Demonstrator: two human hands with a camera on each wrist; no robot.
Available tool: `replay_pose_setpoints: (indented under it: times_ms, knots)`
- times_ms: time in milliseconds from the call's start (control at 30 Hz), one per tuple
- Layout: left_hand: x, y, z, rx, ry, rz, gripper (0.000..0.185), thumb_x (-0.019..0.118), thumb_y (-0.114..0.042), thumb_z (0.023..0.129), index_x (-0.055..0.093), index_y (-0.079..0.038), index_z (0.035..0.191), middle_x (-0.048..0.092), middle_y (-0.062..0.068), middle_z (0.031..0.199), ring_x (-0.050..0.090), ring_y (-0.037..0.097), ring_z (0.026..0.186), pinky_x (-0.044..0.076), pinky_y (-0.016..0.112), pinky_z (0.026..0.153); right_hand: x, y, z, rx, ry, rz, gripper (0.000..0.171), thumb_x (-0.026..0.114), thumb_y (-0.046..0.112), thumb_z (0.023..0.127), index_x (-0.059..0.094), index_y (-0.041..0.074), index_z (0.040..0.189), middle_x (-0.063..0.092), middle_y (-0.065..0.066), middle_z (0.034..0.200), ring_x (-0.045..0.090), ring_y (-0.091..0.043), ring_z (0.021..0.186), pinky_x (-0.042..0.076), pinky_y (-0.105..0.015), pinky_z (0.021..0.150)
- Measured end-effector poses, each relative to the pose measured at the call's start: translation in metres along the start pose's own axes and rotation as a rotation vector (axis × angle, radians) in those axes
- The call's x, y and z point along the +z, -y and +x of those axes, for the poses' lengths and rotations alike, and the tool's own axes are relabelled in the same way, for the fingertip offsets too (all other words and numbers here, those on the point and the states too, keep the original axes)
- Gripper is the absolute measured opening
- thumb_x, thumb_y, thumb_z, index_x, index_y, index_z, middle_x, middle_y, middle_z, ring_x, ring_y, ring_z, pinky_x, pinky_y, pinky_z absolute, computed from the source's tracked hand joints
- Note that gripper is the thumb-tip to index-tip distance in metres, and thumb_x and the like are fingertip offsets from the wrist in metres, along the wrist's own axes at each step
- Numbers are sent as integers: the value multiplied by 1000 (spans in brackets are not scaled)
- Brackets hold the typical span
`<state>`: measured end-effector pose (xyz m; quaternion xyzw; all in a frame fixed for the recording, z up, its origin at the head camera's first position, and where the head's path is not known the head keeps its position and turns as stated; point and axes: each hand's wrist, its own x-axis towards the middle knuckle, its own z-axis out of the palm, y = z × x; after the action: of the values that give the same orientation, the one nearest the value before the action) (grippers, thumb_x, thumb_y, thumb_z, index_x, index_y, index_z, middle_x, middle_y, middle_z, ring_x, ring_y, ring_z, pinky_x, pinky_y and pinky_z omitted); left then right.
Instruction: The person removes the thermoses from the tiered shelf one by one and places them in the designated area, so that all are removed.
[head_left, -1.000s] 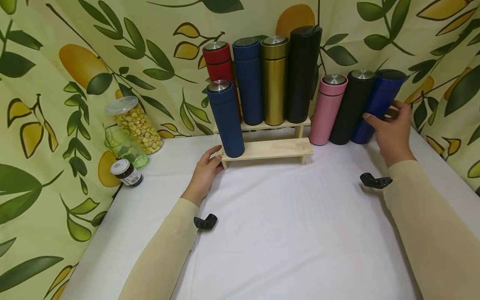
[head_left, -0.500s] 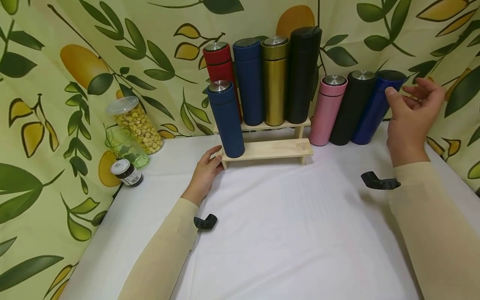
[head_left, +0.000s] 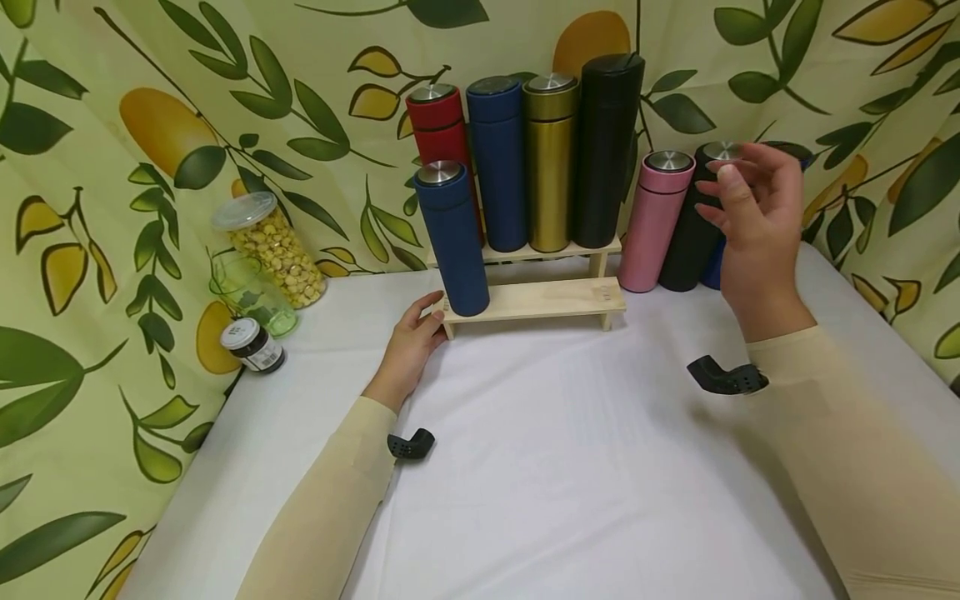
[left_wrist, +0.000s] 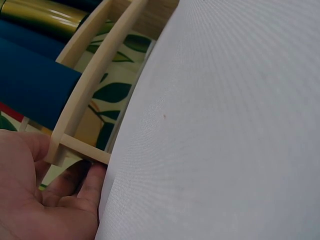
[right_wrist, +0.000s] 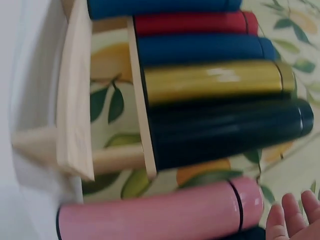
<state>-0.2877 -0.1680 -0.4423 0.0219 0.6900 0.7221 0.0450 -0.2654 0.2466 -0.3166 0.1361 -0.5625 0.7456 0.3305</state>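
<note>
Black flask (head_left: 693, 225) stands upright at far right, between pink flask (head_left: 654, 221) and blue; we note our right hand (head_left: 753, 225) just before it, fingers (head_left: 731, 187) loosely spread, empty.

Upright black flask (head_left: 693, 225) beside pink flask (head_left: 654, 221)

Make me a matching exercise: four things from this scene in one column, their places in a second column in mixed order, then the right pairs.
Things:
1. gold flask
2. pink flask
3. jar of yellow snacks
4. left hand

Places:
A. at the left end of the wooden rack
B. on the rack's upper step
C. by the curtain at the table's left edge
D. on the table just right of the rack

Pairs: 1-B, 2-D, 3-C, 4-A
</note>
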Motion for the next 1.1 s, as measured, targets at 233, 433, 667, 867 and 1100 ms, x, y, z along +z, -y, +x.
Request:
replay_pose_setpoints:
  times_ms: [233, 433, 667, 867, 1100]
  knots:
    - [1, -2, -1, -6, -1, -10, 48, 51, -12, 118, 46, -10, 165, 50, 26, 156, 56, 35, 138, 49, 42, 114, 24, -8, -17, 36, 160, -44, 42, 66, 18, 109, 55, 9, 148, 55, -19, 139, 56, -32, 131, 52, -35, 104]
    - [1, -2, -2, -11, -3, -10, 48, 51, -12, 117, 45, -10, 165, 49, 26, 156, 55, 35, 139, 48, 42, 115, 42, -24, -29, 88, 258, -90, 45, 62, 21, 109, 53, 8, 151, 59, -14, 139, 58, -36, 131, 51, -38, 103]
    - [1, -2, -2, -8, 6, -26, 48, 51, -12, 117, 45, -9, 165, 49, 27, 156, 55, 36, 140, 47, 44, 116, 63, -38, -41, 140, 372, -98, 46, 59, 16, 110, 48, 2, 153, 58, -14, 141, 56, -38, 131, 51, -41, 105]
    - [0, -2, -2, -8, 2, -16, 48, 52, -13, 117, 46, -8, 165, 49, 27, 156, 55, 36, 140, 47, 44, 116, 85, -50, -49, 145, 439, -74, 53, 63, 16, 108, 44, -4, 154, 54, -21, 143, 54, -31, 127, 51, -34, 103]
    - [0, -2, -1, 1, 12, -28, 48, 51, -11, 117, 45, -8, 165, 49, 28, 156, 55, 37, 139, 47, 44, 116, 110, -58, -63, 178, 533, -155, 61, 69, 22, 108, 42, 1, 158, 54, -14, 147, 54, -32, 133, 52, -41, 106]
